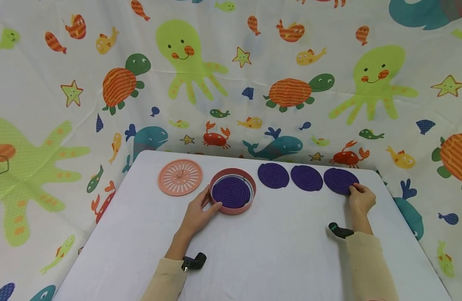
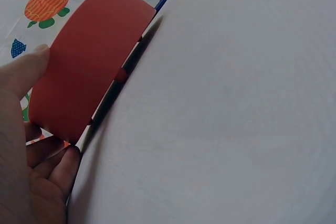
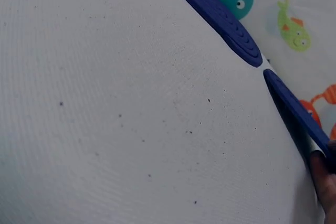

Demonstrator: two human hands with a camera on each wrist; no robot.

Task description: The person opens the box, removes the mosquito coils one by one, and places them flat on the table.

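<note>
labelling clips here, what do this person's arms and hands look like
The person wears plain beige fabric sleeves; the left hand and right hand are ungloved. A small, curved black device is worn at the left wrist, a similar one, with a green mark, at the right.

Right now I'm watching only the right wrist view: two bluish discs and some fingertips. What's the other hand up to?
Observer: The left hand holds the left side of a round pink container.
Visitor: Ooh, is anything inside it?
Observer: Yes, a purple spiral disc.
Visitor: And how many discs like that are outside it?
Observer: Three similar discs, in a row to the container's right.
</note>
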